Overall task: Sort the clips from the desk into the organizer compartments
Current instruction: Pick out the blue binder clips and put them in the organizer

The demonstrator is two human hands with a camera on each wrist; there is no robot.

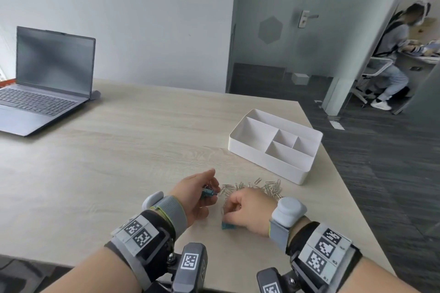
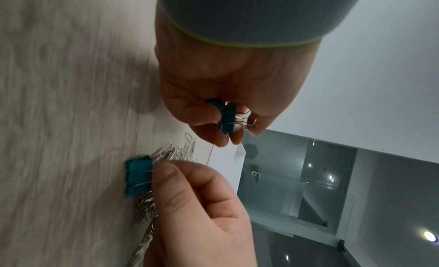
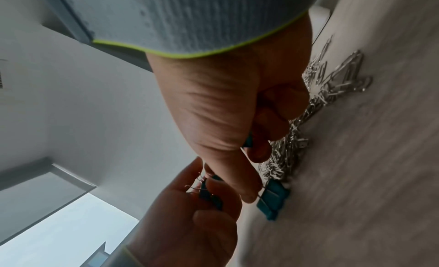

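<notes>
My left hand [image 1: 212, 191] is raised just above the desk and grips a few teal binder clips [image 2: 228, 117] between thumb and curled fingers. On the desk beside it lie two more teal binder clips [image 1: 228, 225] [image 2: 139, 175] [image 3: 273, 199]. My right hand [image 1: 228, 214] pinches their wire handles with thumb and forefinger. In the right wrist view a bit of teal [image 3: 248, 141] also shows inside its curled fingers. Silver paper clips [image 1: 262, 188] [image 3: 332, 83] lie heaped just behind both hands. The white organizer [image 1: 295, 173] stands beyond the heap to the right, and what I see of its compartments is bare.
An open laptop [image 1: 42, 83] sits at the desk's far left. The desk's right edge [image 1: 352, 197] runs close to the organizer, with dark floor beyond. A person sits at another desk [image 1: 390, 54] far off behind a glass partition.
</notes>
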